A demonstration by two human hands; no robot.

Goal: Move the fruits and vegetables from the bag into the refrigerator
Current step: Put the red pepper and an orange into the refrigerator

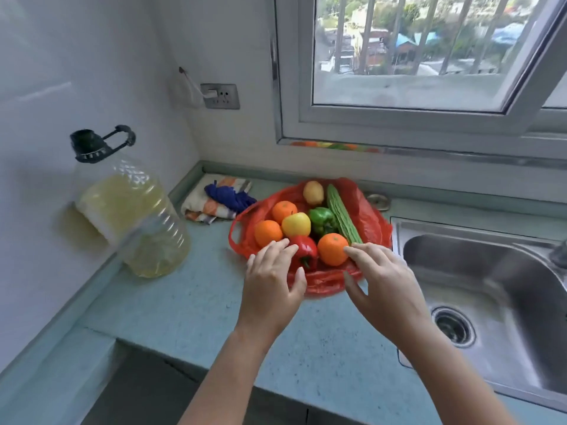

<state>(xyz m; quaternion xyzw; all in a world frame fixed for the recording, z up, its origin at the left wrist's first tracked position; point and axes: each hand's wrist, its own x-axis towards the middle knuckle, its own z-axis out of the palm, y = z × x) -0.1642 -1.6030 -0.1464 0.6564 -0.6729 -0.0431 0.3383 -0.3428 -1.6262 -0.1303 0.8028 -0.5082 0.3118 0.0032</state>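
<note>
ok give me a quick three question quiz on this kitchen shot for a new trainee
1. True or false: the red bag lies inside the sink.
2. How many oranges are in the bag?
3. Fill in: the left hand reaches over the red ____.
Key: 1 false, it lies on the counter beside the sink. 2 three. 3 pepper.
</note>
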